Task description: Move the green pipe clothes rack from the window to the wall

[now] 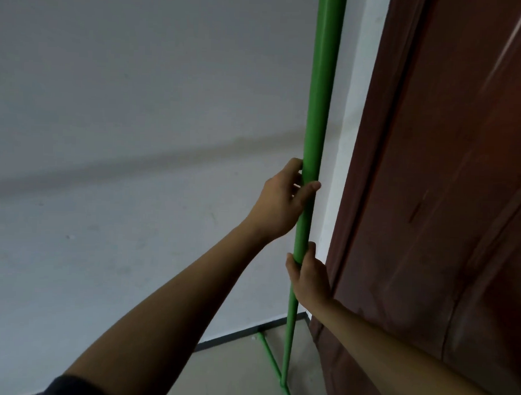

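The green pipe clothes rack (318, 110) stands close in front of me; only one upright pipe and its foot bar on the floor show. The upright runs from the top edge down to a joint near the bottom. My left hand (282, 201) is wrapped around the upright at mid height, thumb across the front. My right hand (308, 273) grips the same pipe just below it. The foot bar reaches back to the base of the white wall (108, 133). The rack's top and far side are out of view.
A dark red-brown wooden door (445, 189) fills the right side, right beside the pipe. A narrow white strip of wall separates door frame and pipe. A dark skirting line (236, 334) runs along the wall's foot above the beige floor (232, 370).
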The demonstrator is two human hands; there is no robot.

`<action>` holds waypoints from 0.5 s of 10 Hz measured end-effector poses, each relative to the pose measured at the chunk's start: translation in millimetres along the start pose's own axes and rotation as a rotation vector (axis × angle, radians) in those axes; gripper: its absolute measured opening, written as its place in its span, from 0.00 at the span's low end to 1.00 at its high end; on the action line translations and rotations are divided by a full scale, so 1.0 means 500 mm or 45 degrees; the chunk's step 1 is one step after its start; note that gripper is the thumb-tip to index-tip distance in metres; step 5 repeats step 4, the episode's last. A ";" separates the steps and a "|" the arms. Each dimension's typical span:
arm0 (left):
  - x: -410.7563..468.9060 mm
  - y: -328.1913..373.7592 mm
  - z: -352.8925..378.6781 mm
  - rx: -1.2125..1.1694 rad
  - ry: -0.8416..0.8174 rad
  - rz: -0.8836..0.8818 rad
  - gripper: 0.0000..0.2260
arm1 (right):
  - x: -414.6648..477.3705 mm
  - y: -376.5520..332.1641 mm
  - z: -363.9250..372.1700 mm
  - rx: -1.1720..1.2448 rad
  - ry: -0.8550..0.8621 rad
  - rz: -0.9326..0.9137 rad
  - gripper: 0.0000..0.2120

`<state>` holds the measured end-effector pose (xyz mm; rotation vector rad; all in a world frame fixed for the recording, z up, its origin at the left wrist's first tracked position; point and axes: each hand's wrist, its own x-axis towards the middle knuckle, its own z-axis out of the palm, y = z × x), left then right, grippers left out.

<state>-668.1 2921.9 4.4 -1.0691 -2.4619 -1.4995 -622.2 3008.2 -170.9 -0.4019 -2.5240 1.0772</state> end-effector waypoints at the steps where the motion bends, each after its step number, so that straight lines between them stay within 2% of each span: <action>1: -0.024 0.015 -0.005 -0.006 -0.048 -0.074 0.14 | -0.015 -0.007 -0.012 -0.048 -0.030 0.017 0.18; 2: -0.060 0.018 -0.031 -0.065 -0.107 -0.198 0.19 | -0.028 -0.016 -0.031 -0.125 -0.086 0.023 0.20; 3: -0.108 0.026 -0.090 -0.112 -0.101 -0.281 0.13 | -0.033 -0.041 -0.051 -0.271 -0.233 0.086 0.17; 4: -0.192 0.003 -0.163 -0.152 -0.036 -0.384 0.11 | -0.022 -0.060 -0.102 -0.456 -0.390 0.132 0.19; 5: -0.192 0.003 -0.163 -0.152 -0.036 -0.384 0.11 | -0.022 -0.060 -0.102 -0.456 -0.390 0.132 0.19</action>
